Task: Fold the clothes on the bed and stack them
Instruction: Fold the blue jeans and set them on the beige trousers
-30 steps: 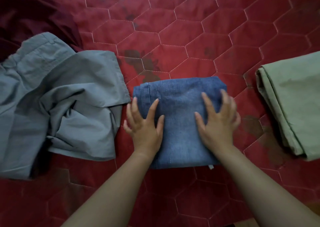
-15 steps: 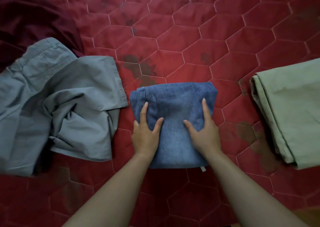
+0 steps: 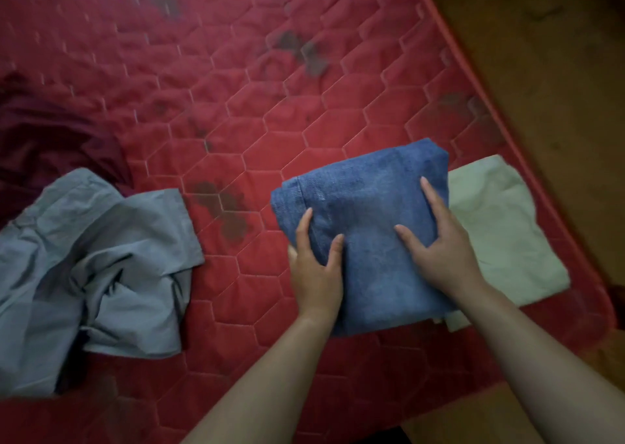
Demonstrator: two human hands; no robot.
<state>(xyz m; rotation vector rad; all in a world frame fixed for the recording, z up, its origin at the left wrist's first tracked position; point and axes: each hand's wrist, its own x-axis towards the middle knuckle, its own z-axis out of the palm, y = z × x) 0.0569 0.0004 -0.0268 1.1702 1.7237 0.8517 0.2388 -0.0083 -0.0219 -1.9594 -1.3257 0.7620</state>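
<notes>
i have both hands on the folded blue denim garment (image 3: 368, 237), and i judge this to be the stacking step: the denim sits partly over the folded pale green cloth (image 3: 500, 237) that lies just beyond my right hand. my left hand (image 3: 316, 267) clasps the denim's left edge, thumb on top and fingers wrapped around the side, partly closed on the cloth. my right hand (image 3: 439, 240) lies flatter, fingers spread over the top right part, thumb pointing inward; whether its fingers curl under the far edge i cannot tell. the next move, as i read it, calls for squaring the denim over the green piece so the edges line up, then letting go without dragging the folds loose. out to the left of my left hand, well apart, the crumpled grey trousers (image 3: 91, 264) lie unfolded on the red quilted bed (image 3: 236, 81), and farther left a dark maroon cloth (image 3: 50, 145) is heaped. those look like the work remaining.
</notes>
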